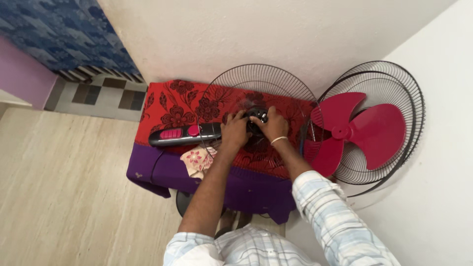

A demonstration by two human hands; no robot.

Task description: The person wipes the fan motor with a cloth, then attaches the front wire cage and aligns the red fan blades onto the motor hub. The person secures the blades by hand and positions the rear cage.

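Note:
A black wire fan guard (pixel 261 79) lies flat on a small table draped in a red floral and purple cloth (pixel 167 106). At the guard's middle sits the black motor hub (pixel 257 114). My left hand (pixel 235 132) and my right hand (pixel 272 126) both press around that hub, fingers curled on it from either side. My right wrist wears a thin white bangle. The fan's black stem with pink buttons (pixel 185 134) sticks out to the left from under my left hand.
A dark pink fan blade (pixel 362 130) rests in a second wire guard (pixel 409 103) leaning against the white wall at the right. A small floral rag (pixel 196 160) lies on the cloth. Beige floor lies to the left, a checkered mat at the back.

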